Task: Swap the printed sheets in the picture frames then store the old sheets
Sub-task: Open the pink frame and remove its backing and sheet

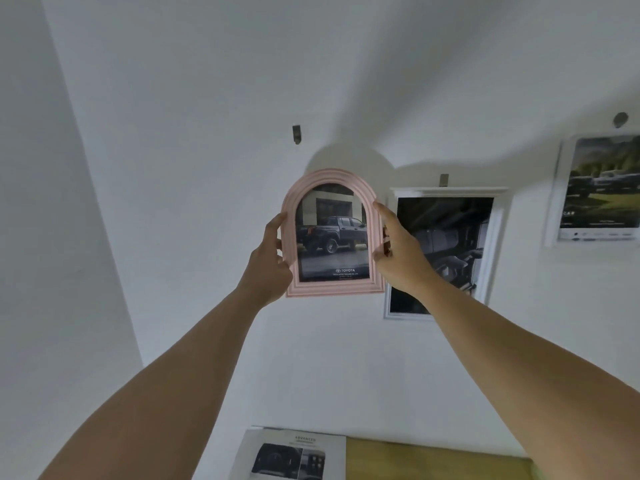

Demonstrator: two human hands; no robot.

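Note:
I hold a pink arched picture frame (332,289) up in front of a white wall, with a printed sheet of a dark pickup truck (330,240) inside it. My left hand (268,261) grips its left edge and my right hand (398,252) grips its right edge. A small wall hook (296,134) sits above and slightly left of the frame's top. A loose printed sheet (291,455) with a car picture lies on the surface at the bottom.
A white rectangular frame (498,237) with a dark car-interior print hangs just right of the pink frame under its own hook (444,179). Another white frame (554,188) with a landscape car print hangs at the far right. A yellow-green surface (433,459) lies below.

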